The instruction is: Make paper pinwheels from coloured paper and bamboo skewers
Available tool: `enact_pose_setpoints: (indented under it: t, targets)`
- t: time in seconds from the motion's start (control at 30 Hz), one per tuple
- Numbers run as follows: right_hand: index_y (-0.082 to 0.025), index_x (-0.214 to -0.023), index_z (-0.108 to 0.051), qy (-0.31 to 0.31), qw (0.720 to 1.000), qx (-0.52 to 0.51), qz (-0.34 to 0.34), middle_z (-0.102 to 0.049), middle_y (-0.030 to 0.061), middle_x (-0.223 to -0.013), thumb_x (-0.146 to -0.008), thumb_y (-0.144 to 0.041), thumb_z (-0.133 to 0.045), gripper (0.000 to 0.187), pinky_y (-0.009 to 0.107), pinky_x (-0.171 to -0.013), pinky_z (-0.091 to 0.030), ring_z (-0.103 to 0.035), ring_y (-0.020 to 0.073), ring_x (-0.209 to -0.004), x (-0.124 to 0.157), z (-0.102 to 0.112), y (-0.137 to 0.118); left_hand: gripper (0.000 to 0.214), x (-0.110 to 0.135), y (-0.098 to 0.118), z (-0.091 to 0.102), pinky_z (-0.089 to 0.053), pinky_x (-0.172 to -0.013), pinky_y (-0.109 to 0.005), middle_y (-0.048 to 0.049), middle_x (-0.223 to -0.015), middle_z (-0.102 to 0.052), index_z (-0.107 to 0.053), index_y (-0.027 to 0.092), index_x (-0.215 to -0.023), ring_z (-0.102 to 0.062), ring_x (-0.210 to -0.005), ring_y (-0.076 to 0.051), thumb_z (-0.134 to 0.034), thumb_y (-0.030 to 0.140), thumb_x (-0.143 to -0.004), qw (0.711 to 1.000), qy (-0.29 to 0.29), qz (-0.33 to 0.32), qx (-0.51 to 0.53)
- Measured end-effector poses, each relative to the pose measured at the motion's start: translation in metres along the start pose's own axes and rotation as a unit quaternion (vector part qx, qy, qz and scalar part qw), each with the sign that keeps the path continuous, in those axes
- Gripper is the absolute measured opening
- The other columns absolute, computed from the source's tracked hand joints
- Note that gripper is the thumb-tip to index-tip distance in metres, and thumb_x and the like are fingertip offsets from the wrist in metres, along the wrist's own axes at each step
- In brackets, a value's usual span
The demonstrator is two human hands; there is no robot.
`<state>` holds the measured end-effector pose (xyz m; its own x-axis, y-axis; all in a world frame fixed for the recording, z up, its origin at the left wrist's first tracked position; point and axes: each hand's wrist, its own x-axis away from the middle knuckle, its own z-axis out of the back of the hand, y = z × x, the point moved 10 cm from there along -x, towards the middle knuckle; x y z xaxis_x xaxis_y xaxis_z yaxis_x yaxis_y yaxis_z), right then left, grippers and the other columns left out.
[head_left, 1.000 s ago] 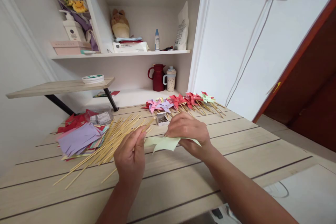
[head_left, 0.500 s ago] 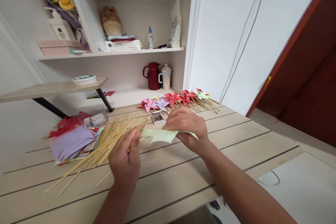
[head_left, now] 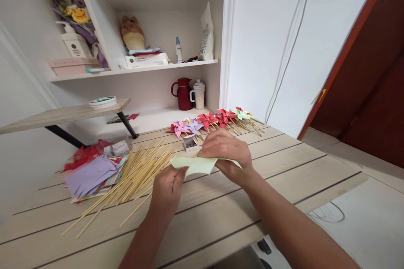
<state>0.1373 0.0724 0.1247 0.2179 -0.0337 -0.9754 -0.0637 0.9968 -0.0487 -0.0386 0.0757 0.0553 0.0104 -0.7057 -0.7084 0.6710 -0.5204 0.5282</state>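
The right hand (head_left: 226,149) lies over the middle of a pale green paper (head_left: 196,164). Its fingers are bent down and closed together, pinching the sheet from above. The paper's pointed flaps stick out to the left and below the knuckles, and a thin edge shows past the wrist on the right. The sheet is held just above the wooden table (head_left: 285,170), near its middle and a little in front of the person.

The left hand (head_left: 169,185) comes up from below with its back to the camera. Its fingers are curled together and its thumb tip meets the lower left edge of the green paper, so it grips the sheet there. Whether it also holds a stick under the paper cannot be told, as the paper hides that spot.

Just left of the left hand lies a loose heap of bamboo sticks (head_left: 134,174), fanned out across the boards with their far ends pointing toward the hands. Further left, touching the heap, is a stack of cut coloured paper (head_left: 90,172), lilac on top with red behind. A clear plastic box (head_left: 119,147) sits at its back edge.

Just beyond the right hand stands a small open box of pins (head_left: 190,143). Behind that is a row of finished pinwheels (head_left: 212,119) on sticks (pink, lilac, red and one pale green). At the back of the recess stand a dark red jug (head_left: 184,93) and a speckled cup (head_left: 199,95) side by side, under a white shelf (head_left: 135,68).
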Motion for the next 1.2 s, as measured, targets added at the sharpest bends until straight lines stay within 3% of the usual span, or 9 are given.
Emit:
enact_pose_setpoints:
  t: [0.13, 0.37, 0.67, 0.87, 1.07, 1.2]
  targets:
    - [-0.022, -0.103, -0.076, -0.014, 1.0, -0.016, 0.005, -0.077, 0.0062, -0.083, -0.097, -0.027, -0.061, 0.017, 0.039, -0.076, -0.057, -0.068, 0.021, -0.081, 0.0, -0.004, -0.004, 0.028, 0.0, -0.011, 0.001, -0.059, -0.076, -0.033, -0.0061, -0.085, -0.079, -0.08, 0.021, -0.097, -0.074, -0.082, -0.022, -0.055, 0.032, -0.092, 0.999, 0.013, 0.039, 0.033]
    - [-0.021, -0.099, -0.077, -0.032, 0.999, -0.006, 0.001, -0.077, 0.007, -0.081, -0.1, -0.028, -0.057, 0.02, 0.04, -0.075, -0.056, -0.066, 0.0213, -0.079, 0.0, -0.011, -0.005, 0.029, 0.003, 0.008, 0.014, -0.06, -0.081, -0.032, -0.0088, -0.101, -0.08, -0.08, 0.018, -0.106, -0.076, -0.092, -0.023, -0.055, 0.025, -0.092, 0.998, 0.052, -0.01, 0.028]
    - [-0.022, -0.1, -0.076, -0.027, 1.0, 0.004, -0.006, -0.076, 0.0063, -0.08, -0.097, -0.027, -0.062, 0.015, 0.039, -0.074, -0.056, -0.066, 0.0212, -0.079, -0.001, -0.01, -0.01, 0.03, 0.011, 0.015, 0.022, -0.06, -0.081, -0.031, -0.0075, -0.102, -0.08, -0.078, 0.019, -0.111, -0.075, -0.093, -0.022, -0.054, 0.022, -0.094, 0.994, 0.081, -0.069, -0.028]
    - [-0.021, -0.099, -0.075, -0.03, 0.999, 0.016, -0.011, -0.076, 0.0064, -0.079, -0.096, -0.023, -0.063, 0.012, 0.04, -0.075, -0.055, -0.065, 0.0226, -0.081, 0.0, -0.011, -0.01, 0.029, 0.015, 0.011, 0.022, -0.058, -0.077, -0.03, -0.0072, -0.097, -0.08, -0.079, 0.02, -0.106, -0.074, -0.084, -0.019, -0.053, 0.029, -0.098, 0.993, 0.109, -0.041, -0.035]
    - [-0.019, -0.098, -0.074, -0.025, 1.0, 0.017, 0.003, -0.076, 0.0068, -0.078, -0.097, -0.026, -0.062, 0.014, 0.039, -0.073, -0.054, -0.064, 0.0226, -0.08, -0.002, -0.01, -0.014, 0.036, 0.018, 0.022, 0.02, -0.058, -0.081, -0.033, -0.0085, -0.094, -0.079, -0.079, 0.021, -0.103, -0.073, -0.087, -0.021, -0.047, 0.039, -0.1, 0.986, 0.115, -0.113, -0.048]
    - [-0.02, -0.099, -0.074, -0.033, 0.999, 0.012, 0.003, -0.076, 0.0067, -0.079, -0.099, -0.029, -0.059, 0.018, 0.039, -0.074, -0.054, -0.065, 0.0222, -0.079, -0.003, -0.012, -0.015, 0.034, 0.019, 0.025, 0.024, -0.057, -0.083, -0.033, -0.0082, -0.094, -0.079, -0.078, 0.021, -0.101, -0.073, -0.087, -0.021, -0.047, 0.032, -0.101, 0.986, 0.133, -0.095, -0.041]
